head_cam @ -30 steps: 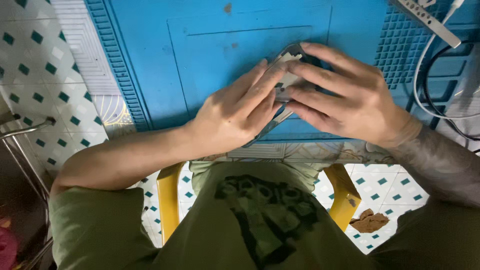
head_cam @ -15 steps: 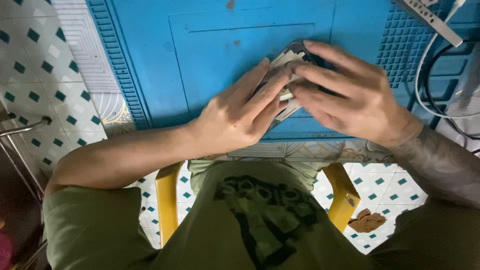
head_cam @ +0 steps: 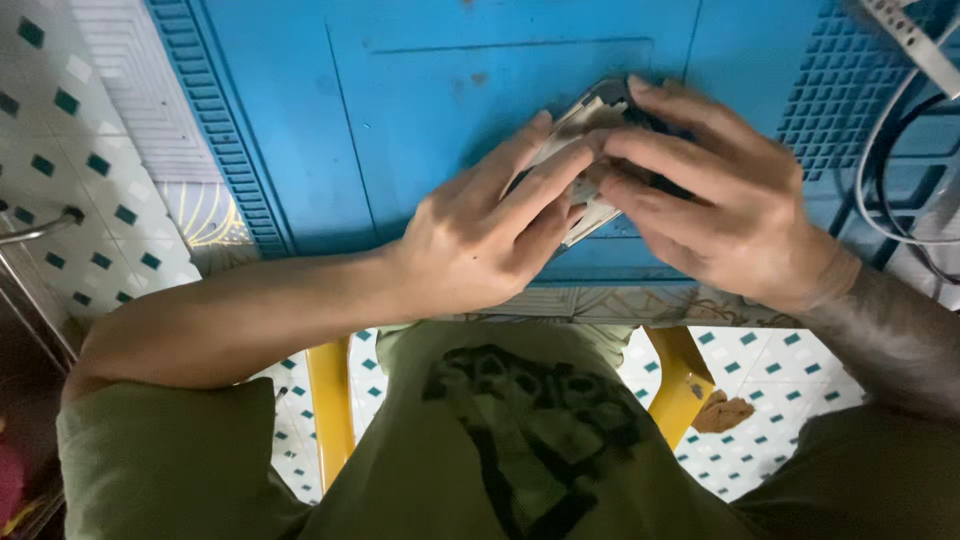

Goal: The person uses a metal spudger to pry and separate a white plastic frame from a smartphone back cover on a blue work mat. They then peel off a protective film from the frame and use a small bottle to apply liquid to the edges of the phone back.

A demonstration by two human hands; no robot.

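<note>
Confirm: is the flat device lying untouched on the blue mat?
No, both the left hand and the right hand grip the flat device over the blue mat.

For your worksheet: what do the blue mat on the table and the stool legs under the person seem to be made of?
Blue mat: probably silicone or rubber; matte, with moulded ridges and a grid of small cells. Stool legs: likely yellow moulded plastic, smooth with a slight sheen, though painted metal cannot be ruled out.

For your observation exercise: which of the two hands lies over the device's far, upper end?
The right hand: its fingers curl over the far end of the flat device, while the left hand presses its nearer part on the blue mat.
</note>
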